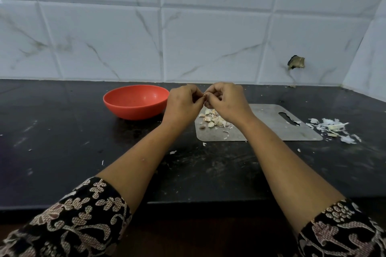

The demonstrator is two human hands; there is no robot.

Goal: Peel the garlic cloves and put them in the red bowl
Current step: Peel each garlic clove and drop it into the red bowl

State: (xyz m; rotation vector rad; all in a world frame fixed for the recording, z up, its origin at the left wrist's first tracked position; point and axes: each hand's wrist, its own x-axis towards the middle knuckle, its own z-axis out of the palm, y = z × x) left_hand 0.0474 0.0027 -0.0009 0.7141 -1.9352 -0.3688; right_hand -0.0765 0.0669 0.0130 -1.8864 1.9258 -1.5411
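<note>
Left hand (183, 102): raised above the board's (271, 129) left end, fingers curled, fingertips pinching a small clove (205, 96) where the two hands meet.
Right hand (226, 103): just right of the left one, above the board's left part, fingers curled too, thumb and fingertips pinching the same clove from the other side.
Clove: held in the air between both sets of fingertips, above the far left corner of the board; only a pale sliver shows, the rest is hidden by the fingers.
Sleeves (73, 219): dark with a pale floral print, nearest of all, well in front of the board; bare forearms run from them up to the hands.
Counter (83, 142): black and scuffed, bearing the board; a white scrap (173, 152) lies on it just in front of the board's left corner.
Board: flat, grey, with rounded corners and a handle slot at its right end.
Cloves (215, 120): a loose heap on the board's left part, directly under the hands, some with skin on.
Peels (332, 127): a white papery pile on the counter just off the board's right end.
Bowl (133, 112): red, upright, on the counter left of the board, apart from it and beside the left hand.
Wall (208, 37): white marbled tiles behind the board, with a dark broken hole (296, 62) above the board's right end.
</note>
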